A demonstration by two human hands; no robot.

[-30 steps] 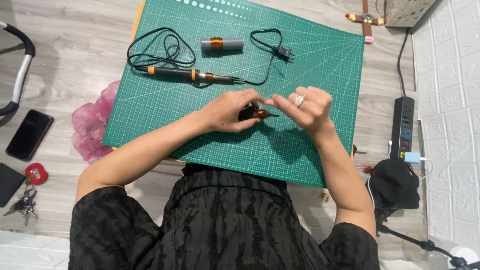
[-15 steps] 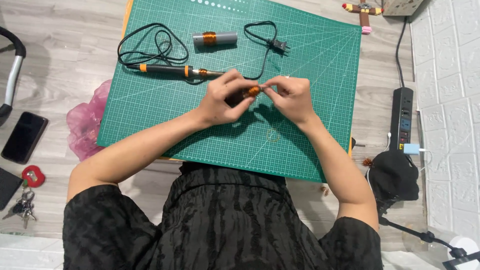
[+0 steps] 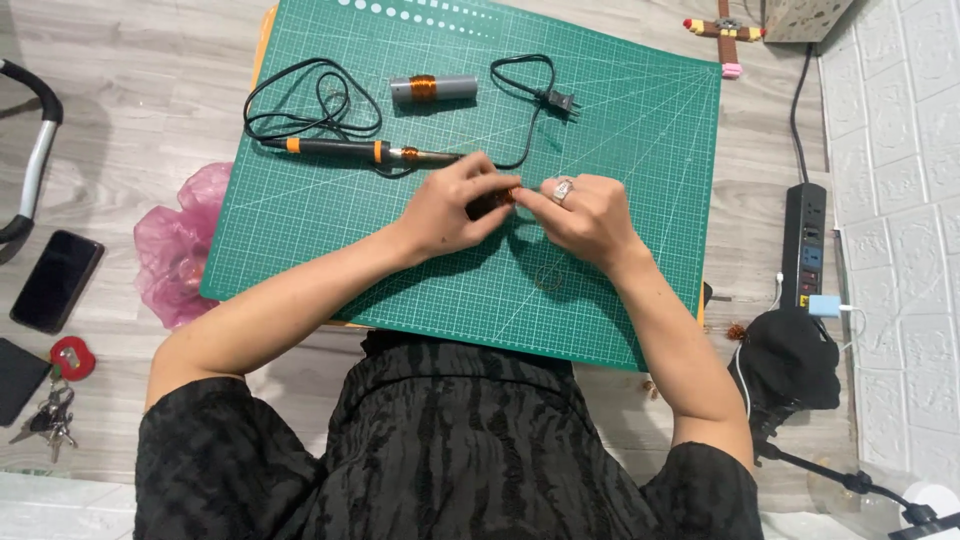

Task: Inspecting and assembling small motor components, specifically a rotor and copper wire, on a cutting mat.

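Both my hands met at frame centre over the green cutting mat: left hand had its fingers closed round a small dark piece with a copper-orange band, right hand pinched at that band's end from the right, ring finger up. I couldn't tell exactly what the right fingertips held; too small, maybe fine wire. The piece sat just above the mat, mid-frame, mostly hidden by my left fingers. Judgement on doing this well: I needed the left grip steady and low, wrists resting on the surface, and the right hand working in small, even pulls so nothing slackened or kinked. The soldering iron lay just above my left hand, tip pointing at my knuckles, cord looped at upper left and its plug loose on the mat at upper centre, so it looked unpowered, but I still kept clear of the tip. A grey cylinder with a copper band lay at upper centre, well apart. Pink bag at the mat's left edge, phone and keys far left, power strip far right.
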